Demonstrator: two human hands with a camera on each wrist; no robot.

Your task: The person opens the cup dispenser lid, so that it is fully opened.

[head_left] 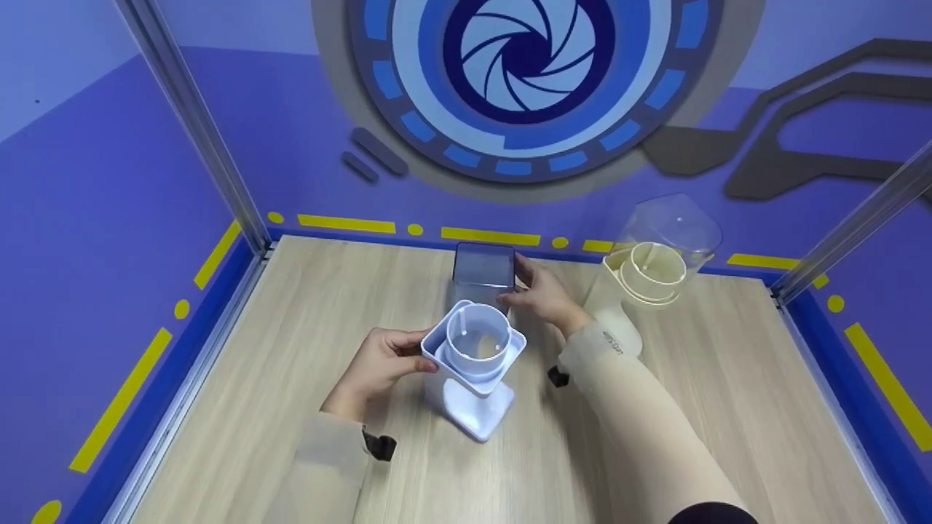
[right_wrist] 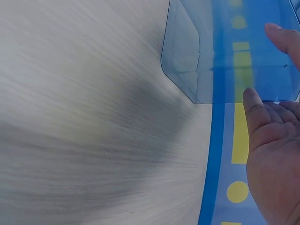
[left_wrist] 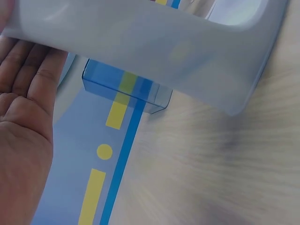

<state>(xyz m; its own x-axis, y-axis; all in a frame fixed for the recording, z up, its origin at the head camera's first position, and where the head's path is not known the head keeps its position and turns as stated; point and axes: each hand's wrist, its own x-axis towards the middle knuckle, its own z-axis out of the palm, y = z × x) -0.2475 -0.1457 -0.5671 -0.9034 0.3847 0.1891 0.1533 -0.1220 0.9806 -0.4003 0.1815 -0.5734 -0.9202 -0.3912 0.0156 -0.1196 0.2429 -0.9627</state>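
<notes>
A white stand [head_left: 477, 378] with a square top, a round ring in it and a flat foot is at the middle of the table. My left hand [head_left: 375, 364] grips the left side of its square top, thumb at the front. In the left wrist view the stand's smooth side [left_wrist: 140, 42] passes over the fingers. Behind it is a clear, grey-tinted square container [head_left: 484, 268]. My right hand [head_left: 542, 295] holds this container by its right side. The right wrist view shows the container's transparent wall [right_wrist: 183, 51] between thumb and fingers.
To the right, past my right forearm, stands a cream stand [head_left: 615, 320] with a round ring and a clear angular container [head_left: 673, 218] on top. A purple back wall [head_left: 291, 145] and metal posts [head_left: 211, 138] bound the wooden table [head_left: 291, 306].
</notes>
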